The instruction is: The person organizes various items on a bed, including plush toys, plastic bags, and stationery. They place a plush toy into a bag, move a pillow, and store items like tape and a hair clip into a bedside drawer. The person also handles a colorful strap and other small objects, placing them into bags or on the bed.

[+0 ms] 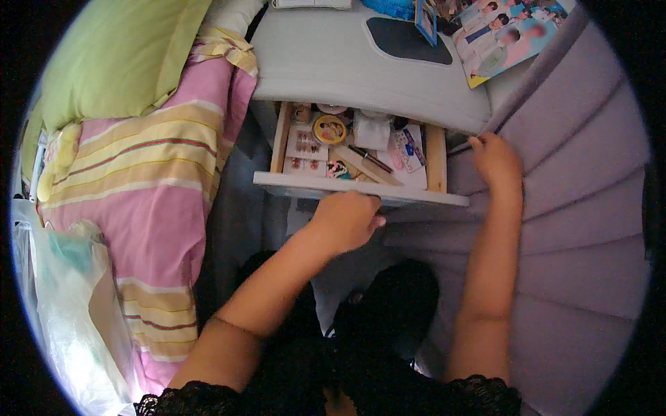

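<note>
Left hand (350, 220) at front edge of one drawer (298, 182), right hand (496, 163) by one curtain (576, 180); curled, grips unclear. One yellow container (329, 130); cabinet (316, 52), bedding (156, 222).

in the drawer (277, 182) before me lie a yellow tin (329, 129), cards (309, 143), a white packet (372, 133) and slim sticks (370, 158); on the bed (159, 229) to my left, a green pillow (118, 62)

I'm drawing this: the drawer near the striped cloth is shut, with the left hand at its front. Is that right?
Not quite: in the head view, the drawer near the striped cloth is open, with the left hand at its front.
</note>
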Available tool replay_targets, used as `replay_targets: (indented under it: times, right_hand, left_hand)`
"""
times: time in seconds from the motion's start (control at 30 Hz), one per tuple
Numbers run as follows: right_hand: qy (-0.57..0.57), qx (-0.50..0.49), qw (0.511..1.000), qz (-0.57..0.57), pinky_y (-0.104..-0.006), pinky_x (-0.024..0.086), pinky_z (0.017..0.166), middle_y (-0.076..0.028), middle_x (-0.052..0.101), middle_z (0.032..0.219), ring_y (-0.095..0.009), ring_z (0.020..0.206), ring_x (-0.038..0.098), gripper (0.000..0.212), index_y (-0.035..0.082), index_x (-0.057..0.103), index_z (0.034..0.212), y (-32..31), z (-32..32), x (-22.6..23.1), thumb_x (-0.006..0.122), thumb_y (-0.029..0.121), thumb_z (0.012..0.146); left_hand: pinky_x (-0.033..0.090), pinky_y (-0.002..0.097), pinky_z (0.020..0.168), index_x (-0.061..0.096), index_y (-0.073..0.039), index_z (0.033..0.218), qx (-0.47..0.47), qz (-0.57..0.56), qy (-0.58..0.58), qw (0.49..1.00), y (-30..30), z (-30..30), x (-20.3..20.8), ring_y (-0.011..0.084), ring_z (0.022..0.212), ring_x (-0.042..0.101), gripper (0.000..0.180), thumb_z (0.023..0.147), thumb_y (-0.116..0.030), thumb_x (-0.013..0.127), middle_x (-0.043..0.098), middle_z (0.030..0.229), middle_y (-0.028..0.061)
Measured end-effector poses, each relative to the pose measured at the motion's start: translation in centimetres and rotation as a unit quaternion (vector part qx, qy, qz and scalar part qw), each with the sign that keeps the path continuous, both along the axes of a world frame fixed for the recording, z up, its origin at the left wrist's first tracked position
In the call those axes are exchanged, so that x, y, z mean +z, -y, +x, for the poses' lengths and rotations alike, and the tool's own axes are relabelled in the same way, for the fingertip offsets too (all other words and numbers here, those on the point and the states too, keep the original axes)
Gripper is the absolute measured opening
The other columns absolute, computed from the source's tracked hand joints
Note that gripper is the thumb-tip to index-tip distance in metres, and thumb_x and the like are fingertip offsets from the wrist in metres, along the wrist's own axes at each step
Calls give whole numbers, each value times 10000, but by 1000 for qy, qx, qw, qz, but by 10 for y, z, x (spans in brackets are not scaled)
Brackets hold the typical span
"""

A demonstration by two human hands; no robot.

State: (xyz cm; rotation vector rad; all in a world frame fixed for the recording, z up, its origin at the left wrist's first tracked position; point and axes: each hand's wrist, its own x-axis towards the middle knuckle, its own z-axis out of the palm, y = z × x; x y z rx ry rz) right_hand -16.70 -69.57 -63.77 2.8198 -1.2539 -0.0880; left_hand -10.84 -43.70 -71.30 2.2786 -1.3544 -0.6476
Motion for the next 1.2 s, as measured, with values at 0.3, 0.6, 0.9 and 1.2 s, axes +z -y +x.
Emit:
replay_targets:
  times: [0.3,0.6,0.9,1.2]
  right_hand:
    - [89,-14,995,-32,-471,449,846,-210,615,1062,-401,975,579,360,57,583,1123,4,-21,1,473,320,903]
    - [101,-29,994,-25,-467,458,816,-193,620,1057,-390,966,583,352,68,580,1136,4,-22,5,474,314,907]
    - [-30,62,977,200,-476,460,831,-203,615,1061,-389,992,579,375,67,587,1116,-76,25,13,510,351,884]
    - [-180,298,883,313,-407,452,867,-174,630,1071,-335,1000,593,392,46,582,1149,-279,46,143,586,303,853]
  left_hand:
    - [511,459,609,679,-80,729,109,-138,131,976,67,78,-32,356,668,622,245,789,-309,617,637,705,144]
    - [511,437,663,634,-70,883,200,-192,119,953,100,88,-61,324,764,615,193,708,-149,640,625,846,143]
    - [382,533,928,542,-58,1090,176,-81,29,981,22,6,27,318,1038,526,354,755,-151,607,554,1073,142]
    - [452,418,886,486,-83,1221,423,-8,-150,894,-266,-91,206,339,1060,548,459,800,-198,626,569,1134,163]
